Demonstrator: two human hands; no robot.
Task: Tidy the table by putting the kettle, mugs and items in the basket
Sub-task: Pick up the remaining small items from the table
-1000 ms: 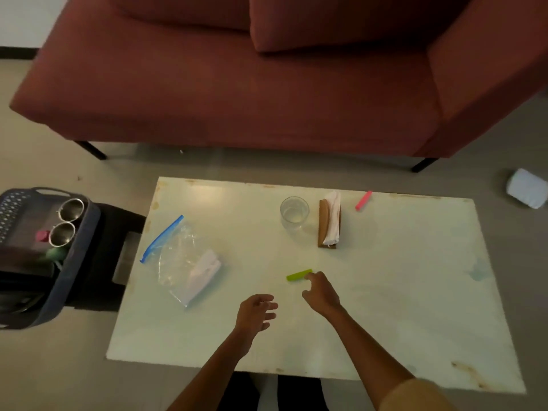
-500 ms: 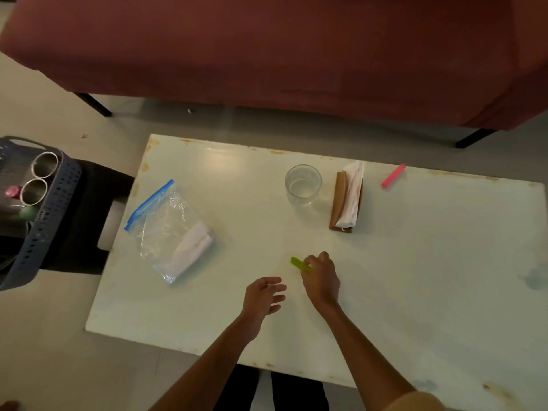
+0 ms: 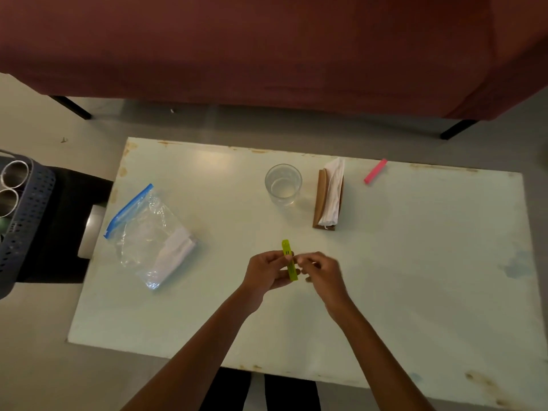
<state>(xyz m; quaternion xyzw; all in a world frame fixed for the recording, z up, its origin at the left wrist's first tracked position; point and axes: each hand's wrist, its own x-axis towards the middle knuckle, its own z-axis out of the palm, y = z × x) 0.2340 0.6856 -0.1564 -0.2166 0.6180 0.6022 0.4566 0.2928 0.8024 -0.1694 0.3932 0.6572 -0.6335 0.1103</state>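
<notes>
**Both hands on the green clip**

Over the counter's (image 3: 415,277) near middle, the left hand (image 3: 268,269) and right hand (image 3: 321,271) meet, both pinching the green clip (image 3: 289,259). To the left lies a zip bag (image 3: 148,232). Farther back are a glass (image 3: 283,183), a napkin holder (image 3: 327,197) and a pink clip (image 3: 375,171). The basket (image 3: 26,209), holding steel mugs (image 3: 13,173), sits beyond the counter's left end.

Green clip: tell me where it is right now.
Head view: the green clip is held over the table near its middle, pinched between the left hand and right hand, nearer the person than the glass and napkin holder.
</notes>
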